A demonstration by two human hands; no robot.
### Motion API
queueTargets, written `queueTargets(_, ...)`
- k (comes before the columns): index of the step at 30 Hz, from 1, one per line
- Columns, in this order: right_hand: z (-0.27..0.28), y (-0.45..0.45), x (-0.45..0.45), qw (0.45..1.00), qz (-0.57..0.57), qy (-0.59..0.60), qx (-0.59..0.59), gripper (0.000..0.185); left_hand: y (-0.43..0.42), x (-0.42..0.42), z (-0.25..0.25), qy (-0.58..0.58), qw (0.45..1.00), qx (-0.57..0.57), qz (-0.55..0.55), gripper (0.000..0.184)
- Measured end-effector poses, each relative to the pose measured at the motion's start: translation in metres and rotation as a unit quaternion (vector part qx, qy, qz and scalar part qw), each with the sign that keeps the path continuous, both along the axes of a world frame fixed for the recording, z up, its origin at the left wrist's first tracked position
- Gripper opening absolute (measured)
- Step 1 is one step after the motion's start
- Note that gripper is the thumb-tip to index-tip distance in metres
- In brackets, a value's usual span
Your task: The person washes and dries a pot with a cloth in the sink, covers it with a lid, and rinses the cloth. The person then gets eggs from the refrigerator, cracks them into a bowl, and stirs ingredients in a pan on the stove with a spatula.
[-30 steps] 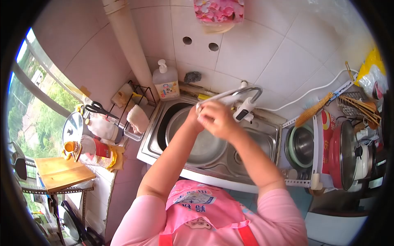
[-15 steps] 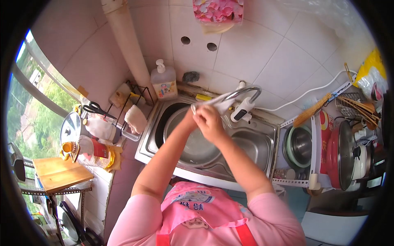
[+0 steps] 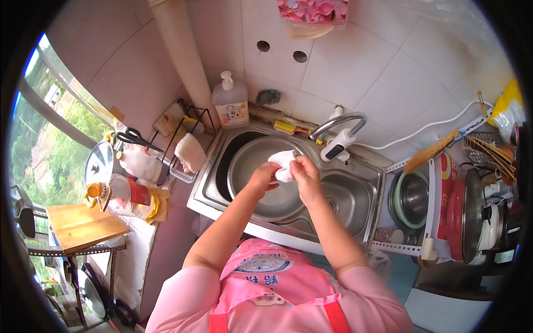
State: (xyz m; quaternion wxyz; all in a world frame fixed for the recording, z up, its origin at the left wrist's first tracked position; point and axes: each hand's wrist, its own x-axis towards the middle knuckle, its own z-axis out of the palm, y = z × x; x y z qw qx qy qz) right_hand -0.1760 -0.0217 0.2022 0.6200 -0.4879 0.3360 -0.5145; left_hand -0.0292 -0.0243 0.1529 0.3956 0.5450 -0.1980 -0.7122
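Observation:
A white cloth (image 3: 284,165), bunched up, hangs between my two hands above the sink. My left hand (image 3: 262,178) grips its left side with bent fingers. On the other side, my right hand (image 3: 305,173) pinches the cloth's right edge. Below them a large round metal basin (image 3: 244,183) sits in the left bowl of the steel sink (image 3: 355,219). The curved faucet (image 3: 347,117) stands behind my right hand, its spout pointing toward the basin.
A pump bottle (image 3: 231,105) stands at the sink's back left corner. Left of the sink are a wire rack (image 3: 189,129) with sponges, scissors (image 3: 136,137) and an oil bottle (image 3: 130,197). Nested bowls (image 3: 410,197) and a red-rimmed pan (image 3: 456,215) sit on the right.
Both hands have come down and nearer from close to the faucet, drawing slightly apart. The cloth, earlier stretched toward the spout, is now bunched between them. The head view has shifted slightly.

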Motion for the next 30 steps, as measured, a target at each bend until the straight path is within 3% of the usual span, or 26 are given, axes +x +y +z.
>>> queueTargets(2,0.024,0.015,0.010,0.991,0.072,0.050,-0.102,0.011,0.000,0.011,-0.017,0.059,0.997,-0.044,-0.002,0.028)
queueTargets(3,0.033,0.019,0.013,0.962,0.087,0.152,-0.211,0.013,-0.002,0.017,-0.036,0.117,0.989,-0.090,-0.006,0.036)
queueTargets(4,0.039,0.023,0.020,0.924,0.105,0.214,-0.299,0.016,-0.013,0.022,-0.098,0.333,0.929,-0.162,0.010,0.048)
queueTargets(5,0.041,0.027,0.029,0.874,0.121,0.273,-0.382,0.020,-0.008,0.013,-0.138,0.298,0.888,-0.348,-0.036,0.050)
queueTargets(6,0.033,0.030,0.039,0.847,0.103,0.323,-0.410,0.023,-0.003,0.005,-0.175,0.275,0.810,-0.516,-0.047,0.052)
queueTargets(7,0.020,0.031,0.046,0.816,0.082,0.372,-0.435,0.025,0.010,0.001,-0.166,0.400,0.812,-0.419,0.065,0.049)
queueTargets(9,-0.004,0.014,0.048,0.809,0.016,0.369,-0.457,0.028,0.014,0.005,-0.107,0.308,0.895,-0.323,0.015,0.044)
queueTargets(10,-0.027,-0.005,0.047,0.865,0.014,0.316,-0.389,0.029,0.017,0.007,-0.075,0.267,0.925,-0.271,-0.016,0.042)
queueTargets(11,-0.040,-0.012,0.045,0.915,0.012,0.260,-0.309,0.029,0.018,0.005,-0.065,0.151,0.931,-0.330,-0.032,0.039)
queueTargets(12,-0.029,-0.012,0.040,0.991,0.054,0.094,-0.083,0.031,0.020,0.003,-0.057,0.033,0.922,-0.382,-0.048,0.037)
queueTargets(13,-0.015,-0.017,0.033,0.982,0.093,-0.078,0.147,0.034,0.017,0.004,-0.047,-0.087,0.896,-0.432,-0.063,0.034)
queueTargets(14,-0.047,-0.035,0.025,0.937,0.140,-0.180,0.264,0.037,0.014,0.008,-0.035,-0.088,0.896,-0.431,-0.063,0.034)
queueTargets(15,-0.106,-0.037,0.039,0.996,0.036,0.005,-0.078,0.039,0.009,0.011,-0.021,0.012,0.914,-0.398,-0.076,0.027)
queueTargets(16,-0.078,-0.027,0.042,0.980,0.077,-0.152,0.105,0.039,0.002,0.013,-0.007,0.113,0.922,-0.361,-0.087,0.022)
queueTargets(17,-0.026,-0.011,0.044,0.905,0.113,-0.299,0.282,0.039,-0.003,0.014,0.006,0.214,0.918,-0.319,-0.097,0.021)
queueTargets(18,0.001,-0.002,0.047,0.914,0.057,-0.269,0.298,0.032,-0.007,0.015,0.019,0.311,0.904,-0.273,-0.107,0.023)
queueTargets(20,-0.034,-0.006,0.039,0.931,0.081,-0.269,0.234,0.023,-0.006,0.006,0.042,0.182,0.968,-0.172,-0.013,0.033)
queueTargets(21,-0.019,-0.003,0.038,0.933,0.111,-0.272,0.207,0.020,-0.006,0.001,0.053,0.151,0.975,-0.156,0.053,0.035)
queueTargets(22,-0.002,-0.003,0.042,0.933,0.042,-0.243,0.263,0.019,-0.002,-0.001,0.063,0.128,0.975,-0.158,0.091,0.037)
queueTargets(23,0.000,-0.006,0.043,0.964,0.031,-0.196,0.177,0.033,0.004,-0.002,0.078,0.105,0.973,-0.161,0.130,0.040)
queueTargets(24,0.001,-0.010,0.035,0.998,0.013,-0.023,0.052,0.036,0.004,0.010,0.073,0.206,0.961,-0.166,0.083,0.045)
queueTargets(25,0.002,-0.014,0.028,0.986,-0.005,0.150,-0.074,0.039,0.013,0.017,0.068,0.283,0.941,-0.160,0.095,0.047)
queueTargets(26,0.022,-0.015,0.033,0.924,-0.049,0.257,-0.279,0.047,0.018,0.014,0.076,0.344,0.920,-0.147,0.117,0.047)
queueTargets(27,0.026,-0.014,0.034,0.806,0.012,0.434,-0.402,0.055,0.024,0.010,0.080,0.403,0.895,-0.130,0.138,0.048)
queueTargets(29,0.040,-0.010,0.035,0.816,0.048,0.439,-0.373,0.054,0.033,0.007,0.079,0.415,0.886,-0.149,0.143,0.047)
queueTargets(30,0.051,-0.013,0.032,0.871,0.047,0.342,-0.351,0.053,0.032,0.008,0.076,0.389,0.895,-0.175,0.129,0.046)
